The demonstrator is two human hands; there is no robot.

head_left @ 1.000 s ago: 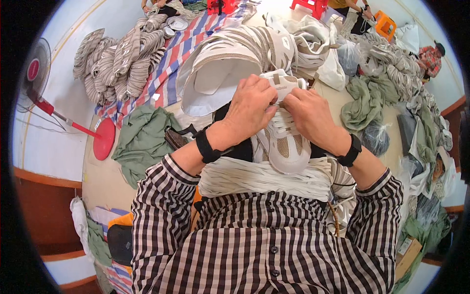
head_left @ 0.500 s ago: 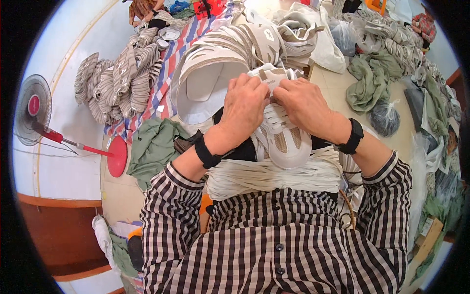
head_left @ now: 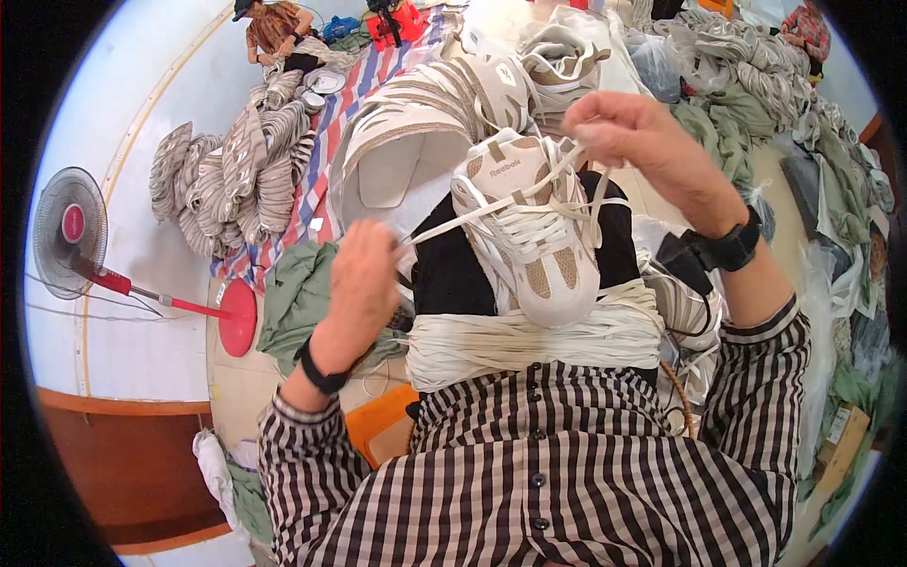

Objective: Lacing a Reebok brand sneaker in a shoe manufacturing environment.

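Note:
A white and tan sneaker (head_left: 559, 295) rests on my lap, toe toward me, its front partly laced. A pale shoelace (head_left: 461, 223) stretches from it to both sides. Out to the left, my left hand (head_left: 357, 293) is closed on one lace end, its fingertips blurred. Higher up on the right, my right hand (head_left: 635, 137) pinches the other lace length beside the shoe's collar. Across my lap, just below the toe, lies a thick bundle of off-white laces (head_left: 529, 348).
Beyond the sneaker curves a row of stacked shoe uppers (head_left: 416, 99). More uppers (head_left: 231, 175) are piled on a striped sheet at left, near a red-based fan (head_left: 238, 317). Green cloth (head_left: 298, 293) lies on the floor. A co-worker (head_left: 279, 33) sits at the far left.
My hands have parted from the shoe's tongue: the left swung out left and toward me, the right rose to the right. The lace is now drawn out between them.

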